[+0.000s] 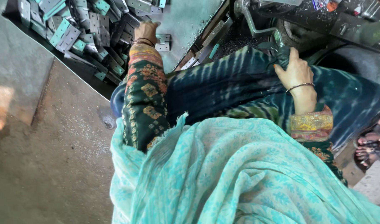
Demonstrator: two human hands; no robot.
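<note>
Small grey metal hinge (163, 42) lies on the grey table (186, 20), just beside the heap of hinges (82, 29) at its far left corner. Left hand (146, 31) rests over the heap's edge, touching the pieces; fingers hidden, so its grip cannot be told. Right hand (296, 70) sits on dark tie-dyed cloth (223, 83) below the bent metal lever (260, 29), fingers curled, pinching nothing visible. Judged step: picking a piece. Next move calls for a clean pinch on one hinge
</note>
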